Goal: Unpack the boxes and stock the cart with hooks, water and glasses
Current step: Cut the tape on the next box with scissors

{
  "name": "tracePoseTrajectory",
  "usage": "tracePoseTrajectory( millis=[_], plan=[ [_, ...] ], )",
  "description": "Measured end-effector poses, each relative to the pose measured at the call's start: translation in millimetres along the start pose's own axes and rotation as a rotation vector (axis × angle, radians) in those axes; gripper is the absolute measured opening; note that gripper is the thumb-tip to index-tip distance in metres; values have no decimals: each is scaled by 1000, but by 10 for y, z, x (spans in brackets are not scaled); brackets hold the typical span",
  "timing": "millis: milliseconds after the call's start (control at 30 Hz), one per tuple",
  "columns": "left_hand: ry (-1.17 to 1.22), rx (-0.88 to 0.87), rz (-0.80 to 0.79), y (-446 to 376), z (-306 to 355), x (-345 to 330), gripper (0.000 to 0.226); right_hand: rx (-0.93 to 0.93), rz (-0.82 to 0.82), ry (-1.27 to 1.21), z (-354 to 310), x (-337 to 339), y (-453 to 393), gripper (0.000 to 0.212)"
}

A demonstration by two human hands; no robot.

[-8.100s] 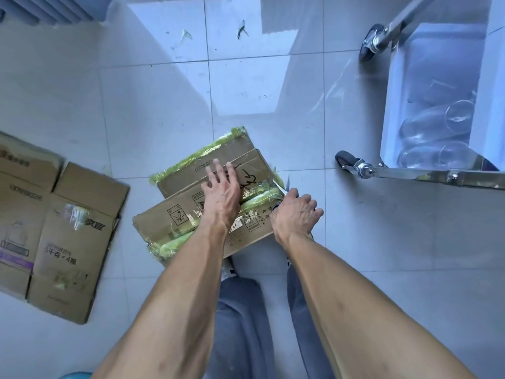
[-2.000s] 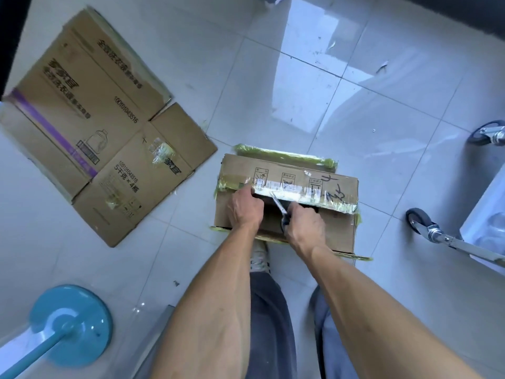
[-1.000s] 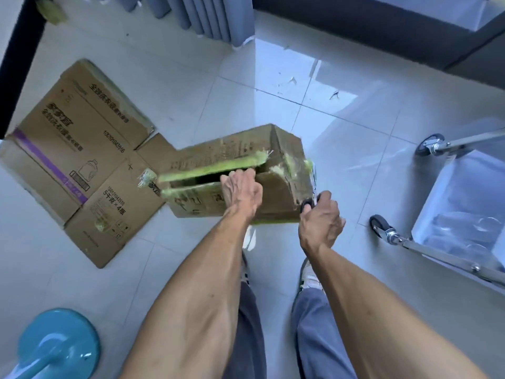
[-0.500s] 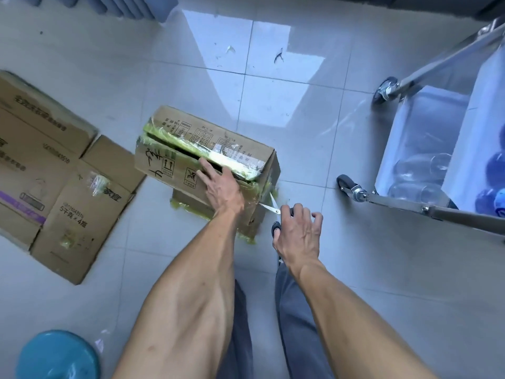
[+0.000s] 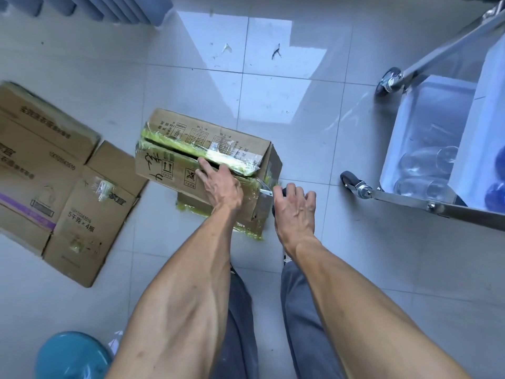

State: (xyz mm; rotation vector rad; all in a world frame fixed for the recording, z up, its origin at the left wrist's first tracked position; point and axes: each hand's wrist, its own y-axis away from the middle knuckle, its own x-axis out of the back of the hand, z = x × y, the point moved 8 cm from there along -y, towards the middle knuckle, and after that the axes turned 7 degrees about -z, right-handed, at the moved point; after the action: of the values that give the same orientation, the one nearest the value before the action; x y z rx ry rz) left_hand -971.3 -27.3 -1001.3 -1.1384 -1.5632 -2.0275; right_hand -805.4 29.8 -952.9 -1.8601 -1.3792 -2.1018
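Note:
A brown cardboard box (image 5: 191, 138) wrapped in yellow-green tape stands on the tiled floor in front of me, its top seam split open along a dark slit. My left hand (image 5: 220, 184) presses flat on the near top flap, fingers straight and reaching the slit. My right hand (image 5: 293, 207) grips the dark handles of scissors (image 5: 266, 190), whose metal blades sit at the taped right end of the box. At the right stands the metal cart (image 5: 404, 202), with clear glasses (image 5: 426, 162) lying on its lower white shelf and blue bottles (image 5: 496, 192) partly hidden at the frame edge.
A flattened cardboard box (image 5: 52, 184) lies on the floor to the left. A teal round base (image 5: 72, 356) sits at the bottom left. A grey ribbed radiator (image 5: 109, 8) runs along the top left. The cart's caster wheels (image 5: 351, 181) stand close to the box's right side.
The box was lifted and turned, then set down with the slit facing up. My left hand stays flat on the flap. The scissors have moved up to the box's right end.

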Motion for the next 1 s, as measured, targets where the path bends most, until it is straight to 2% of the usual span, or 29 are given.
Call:
tracePoseTrajectory(
  millis=[133,333,400,467,533,600,667,700,800,833,900,1000],
  plan=[
    [52,18,14,19,-44,25,12,-21,-141,-52,-33,-80,-40,29],
    [84,31,31,246,-66,-53,26,-141,-266,-35,29,-136,43,24],
    [172,82,72,361,-166,-69,41,-254,-239,-121,147,-140,89,20],
    [273,114,127,465,-300,-55,55,-363,-128,-269,241,-115,150,13],
    [365,132,197,560,-440,9,59,-406,-7,-357,227,-59,221,5],
    [471,190,255,684,-631,60,53,-360,42,-371,84,-44,295,10],
    [633,279,210,740,-867,-52,32,-288,51,-402,-122,-72,382,13],
    [730,339,128,762,-987,-171,24,-249,47,-420,-248,-94,433,14],
    [1086,503,-201,910,-1285,-548,31,-78,-15,-386,-692,-284,599,14],
    [1208,532,-243,984,-1393,-630,31,10,-50,-325,-880,-379,681,14],
    [1367,569,-207,1138,-1670,-728,24,187,-108,-177,-1256,-543,900,15],
    [1500,594,-104,1386,-2183,-829,18,356,-129,-66,-1658,-747,1257,21]
  ],
)
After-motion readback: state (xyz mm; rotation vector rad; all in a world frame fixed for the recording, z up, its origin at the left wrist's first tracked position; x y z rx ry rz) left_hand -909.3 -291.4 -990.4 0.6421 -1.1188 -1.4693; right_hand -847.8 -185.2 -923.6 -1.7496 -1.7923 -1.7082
